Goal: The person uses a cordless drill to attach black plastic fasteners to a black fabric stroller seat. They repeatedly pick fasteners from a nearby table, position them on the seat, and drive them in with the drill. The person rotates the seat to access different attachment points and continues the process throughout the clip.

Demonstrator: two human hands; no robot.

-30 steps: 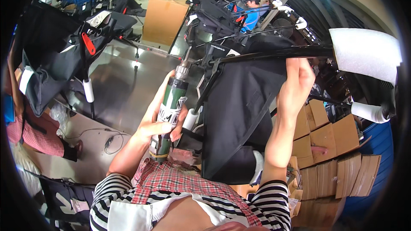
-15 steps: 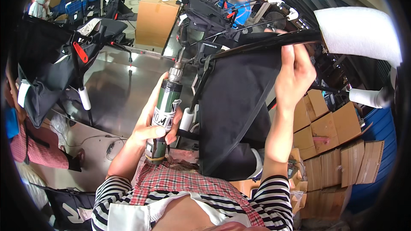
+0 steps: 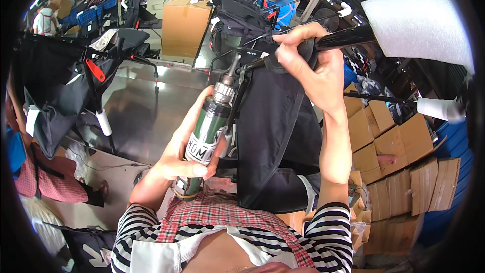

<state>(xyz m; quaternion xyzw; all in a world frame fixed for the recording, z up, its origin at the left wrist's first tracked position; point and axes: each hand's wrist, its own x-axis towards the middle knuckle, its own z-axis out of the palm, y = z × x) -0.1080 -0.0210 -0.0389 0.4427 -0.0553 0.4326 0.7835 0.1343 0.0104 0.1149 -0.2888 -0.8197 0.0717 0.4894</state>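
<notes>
My left hand (image 3: 182, 156) is wrapped round a green electric screwdriver (image 3: 207, 126), its metal chuck and bit pointing up and slightly right. The bit ends close to a dark joint (image 3: 244, 77) at the corner of a black frame; whether it touches anything there I cannot tell. My right hand (image 3: 316, 68) pinches the bunched upper edge of black fabric (image 3: 268, 121) around a black tube (image 3: 348, 38). The fabric hangs in front of me, slack and folded. White foam (image 3: 417, 28) wraps the tube's right end.
Another black fabric frame with a red lever (image 3: 95, 70) stands on the left by a metal table (image 3: 146, 116). Cardboard boxes (image 3: 379, 146) are stacked at right beside a blue surface (image 3: 444, 187). A large carton (image 3: 186, 29) and a person in blue (image 3: 285, 12) are farther off.
My right hand has moved left along the tube, and the fabric edge is now bunched, baring more tube. The screwdriver has shifted right and leans more to the right.
</notes>
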